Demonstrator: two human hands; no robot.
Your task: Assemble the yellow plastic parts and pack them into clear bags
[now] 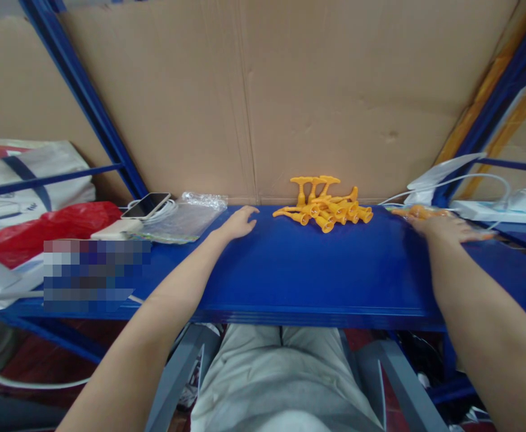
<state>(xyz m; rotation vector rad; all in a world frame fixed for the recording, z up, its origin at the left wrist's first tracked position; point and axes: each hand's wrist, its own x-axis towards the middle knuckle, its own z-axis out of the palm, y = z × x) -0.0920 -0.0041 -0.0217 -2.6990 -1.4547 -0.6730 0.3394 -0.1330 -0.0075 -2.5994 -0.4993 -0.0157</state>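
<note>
From my head view, my left hand lies flat, fingers spread, empty on the blue table. My right hand rests open over one orange piece; the orange pile sits between.

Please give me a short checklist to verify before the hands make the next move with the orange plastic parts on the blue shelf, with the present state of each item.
1. Left hand free: ok, it lies flat on the blue shelf and holds nothing.
2. Right hand free: not ok, it rests on an orange part, fingers spread over it.
3. Pile of orange parts reachable: ok, it lies between both hands, near the cardboard wall.
4. Parts separate: cannot tell, they overlap in the pile.
5. Space in front of the pile: ok, bare shelf.
6. White cables near the right hand: not ok, they could snag.
</note>
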